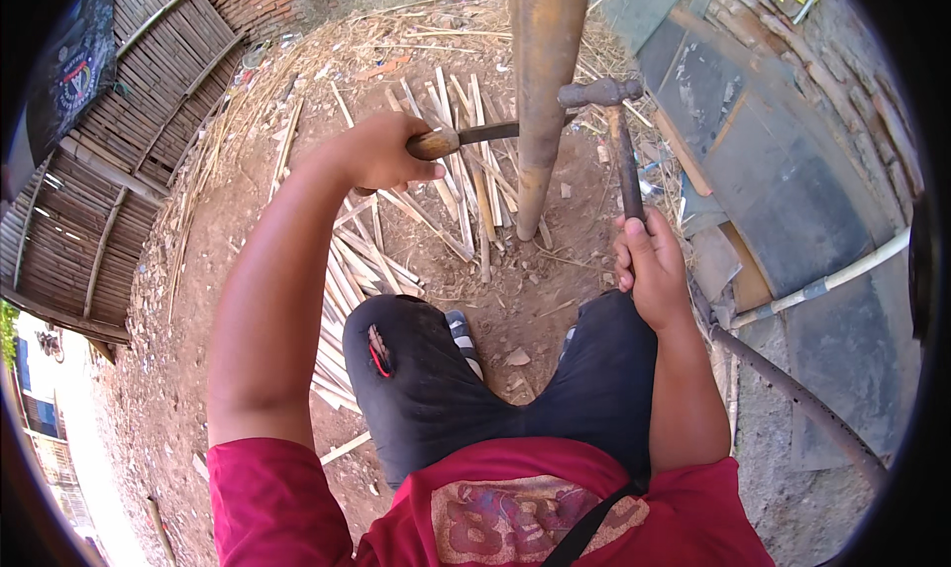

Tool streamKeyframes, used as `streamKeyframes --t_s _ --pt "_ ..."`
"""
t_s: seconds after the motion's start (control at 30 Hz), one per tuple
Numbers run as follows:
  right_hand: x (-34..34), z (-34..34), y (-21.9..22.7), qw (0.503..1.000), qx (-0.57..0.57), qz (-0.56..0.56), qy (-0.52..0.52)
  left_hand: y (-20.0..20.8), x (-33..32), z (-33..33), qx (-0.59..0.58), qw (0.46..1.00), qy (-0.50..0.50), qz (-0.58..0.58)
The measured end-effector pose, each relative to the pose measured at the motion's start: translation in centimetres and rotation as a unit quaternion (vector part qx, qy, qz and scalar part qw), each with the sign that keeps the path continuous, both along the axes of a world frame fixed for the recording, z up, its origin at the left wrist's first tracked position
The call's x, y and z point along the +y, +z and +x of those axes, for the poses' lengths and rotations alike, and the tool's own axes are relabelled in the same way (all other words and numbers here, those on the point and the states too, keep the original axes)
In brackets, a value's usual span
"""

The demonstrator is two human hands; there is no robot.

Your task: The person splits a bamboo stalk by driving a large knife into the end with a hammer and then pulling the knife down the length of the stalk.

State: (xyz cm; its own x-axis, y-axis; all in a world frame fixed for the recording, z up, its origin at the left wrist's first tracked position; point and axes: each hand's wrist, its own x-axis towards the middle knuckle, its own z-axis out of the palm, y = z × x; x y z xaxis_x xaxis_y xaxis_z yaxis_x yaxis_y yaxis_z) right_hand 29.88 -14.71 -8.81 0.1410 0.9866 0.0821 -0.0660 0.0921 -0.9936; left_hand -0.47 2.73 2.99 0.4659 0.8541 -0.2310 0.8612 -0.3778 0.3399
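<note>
My left hand (pixel 384 149) is wrapped around the wooden handle of a big knife (pixel 491 132), held level with its blade pointing right. That blade crosses an upright bamboo pole (pixel 547 57). Its middle is hidden at the pole and the tip shows on the right side; whether it sits in a split or passes behind, I cannot tell. In my right hand (pixel 651 260) is a hammer (pixel 624 156), gripped by its dark handle. The hammer's metal head is up beside the pole's right side, close to the blade tip.
Split bamboo strips (pixel 342 300) lie on the dirt beside my left leg, with more strips (pixel 466 191) beyond the pole. Dark sheets (pixel 792 171) and a dark pole (pixel 802 399) are on the right. A slatted bamboo wall (pixel 139 121) stands at the left.
</note>
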Motion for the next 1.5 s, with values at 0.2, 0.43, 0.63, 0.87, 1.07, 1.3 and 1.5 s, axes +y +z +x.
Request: streamKeyframes --t_s 0.2,0.43,0.63,0.87,1.07,1.3,1.5 --pt "-1.7 0.7 4.3 0.995 -0.094 0.021 0.034 -0.5 -2.3 4.3 0.081 0.984 0.055 0.146" --pt "0.5 -1.7 7.1 0.976 -0.162 0.133 -0.056 0.4 -2.9 6.7 0.098 0.981 0.128 0.106" --pt "2.2 -2.2 2.1 0.929 -0.363 0.051 -0.059 -0.7 -3.1 6.6 0.073 0.978 0.145 0.134" --pt "2.4 -3.7 3.9 0.941 -0.296 0.118 -0.114 -0.1 -3.0 5.3 0.083 0.977 0.162 0.111" --pt "3.1 -2.1 3.2 0.961 -0.271 0.023 -0.053 -2.7 -2.1 4.3 0.057 0.978 0.168 0.107" --pt "3.1 -2.9 1.6 0.964 -0.242 0.086 -0.068 -15.0 -3.7 7.3 -0.059 0.982 0.166 0.073" --pt "0.3 1.0 5.2 0.980 -0.188 0.040 -0.058 -13.0 -3.1 9.6 -0.028 0.995 0.087 0.052"
